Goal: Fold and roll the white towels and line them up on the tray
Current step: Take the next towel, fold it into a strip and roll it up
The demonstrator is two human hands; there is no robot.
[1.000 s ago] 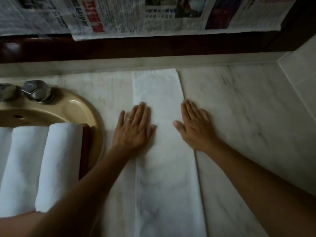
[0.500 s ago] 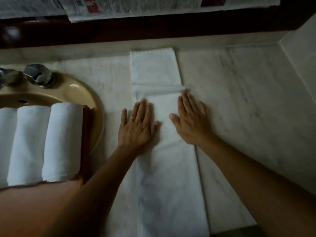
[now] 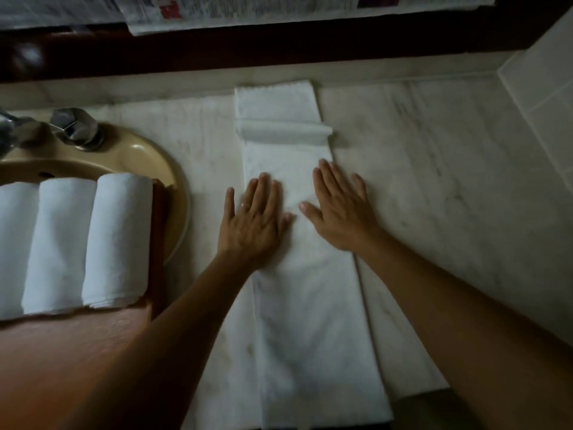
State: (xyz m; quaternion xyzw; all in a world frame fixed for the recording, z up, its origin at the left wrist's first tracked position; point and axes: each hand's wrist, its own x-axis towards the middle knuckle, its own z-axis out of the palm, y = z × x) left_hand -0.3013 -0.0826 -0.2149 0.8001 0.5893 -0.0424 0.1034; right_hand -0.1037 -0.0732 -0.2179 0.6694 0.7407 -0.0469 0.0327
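Two hands flat on towel (image 3: 310, 305) | left hand (image 3: 252, 223) fingers together | right hand (image 3: 339, 212) fingers slightly spread | three rolls (image 3: 116, 240) on tray (image 3: 158, 243)

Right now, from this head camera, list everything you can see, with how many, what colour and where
Flat towel: one, white, folded into a long strip on the counter, a raised crease across its far part.
Rolled towels: three in view, white, side by side on the tray, the leftmost cut off by the frame edge.
Tray: one, dark brown, set over the sink.
Sink: one, beige, at left.
Tap handles: two, grey metal, behind the sink.
Counter: one, pale marble.
Newspaper: printed sheets, along the top.
Left hand: flat on the strip's left edge, ring on one finger.
Right hand: flat on its right edge.
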